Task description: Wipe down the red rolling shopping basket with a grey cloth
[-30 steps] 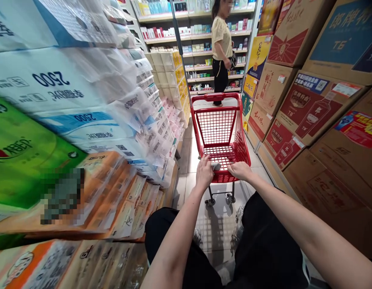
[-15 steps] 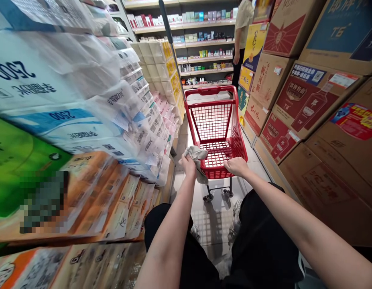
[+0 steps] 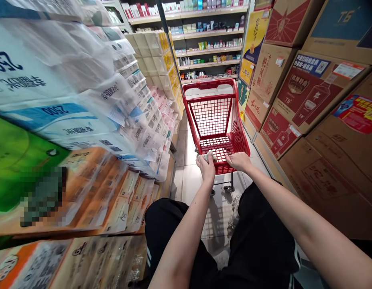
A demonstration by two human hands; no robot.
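A red plastic shopping cart with a mesh basket and dark wheels stands in front of my knees. My left hand is closed on a pale grey cloth at the near left part of the cart's rim. Most of the cloth is hidden behind the fingers and the rim. My right hand is wrapped around the near rim at the right. The basket's mesh floor shows between and beyond my hands. A long dark pole rises from the cart's far left corner.
Stacked tissue packs line the left side, with orange packs lower down. Liquor cartons are piled along the right. Shelves of small goods close off the far end. Pale floor tiles run between the stacks.
My left hand has moved right and up with the cloth, from the cart's left corner onto its near rim. My right hand stays on the rim. The person at the far right has left view.
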